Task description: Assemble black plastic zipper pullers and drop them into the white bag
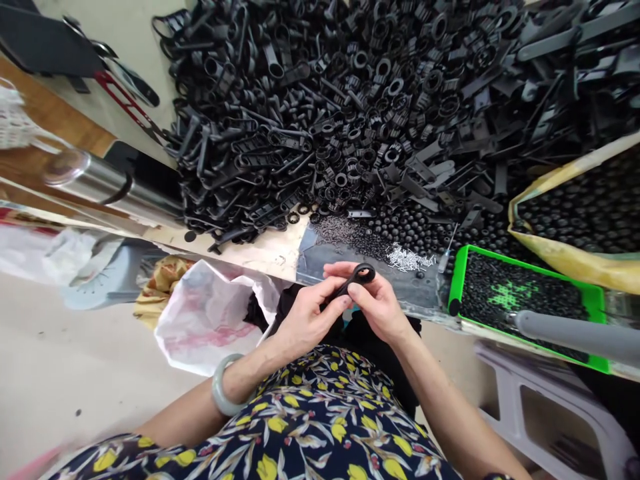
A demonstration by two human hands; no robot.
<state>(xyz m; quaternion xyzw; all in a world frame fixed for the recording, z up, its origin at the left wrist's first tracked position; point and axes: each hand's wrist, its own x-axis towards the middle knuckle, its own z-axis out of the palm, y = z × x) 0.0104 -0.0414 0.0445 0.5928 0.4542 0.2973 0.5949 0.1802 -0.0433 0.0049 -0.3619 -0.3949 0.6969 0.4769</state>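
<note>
Pinching a black part [354,277], both hands' [310,312] [379,305] fingers [334,309] seem nearly closed.

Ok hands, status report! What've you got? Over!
Bare left hand, bare right hand: both gripping. Black ring-ended plastic-looking piece: held between them. Ring end in view; grip partly hides the rest.

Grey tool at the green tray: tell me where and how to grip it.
Grip the grey tool around its thick round body, probably from above with the right hand once free of the black part. The body is long and straight, with its upper side uncovered. Its narrower end points left over the green tray, so a hold back from that end seems best.
</note>
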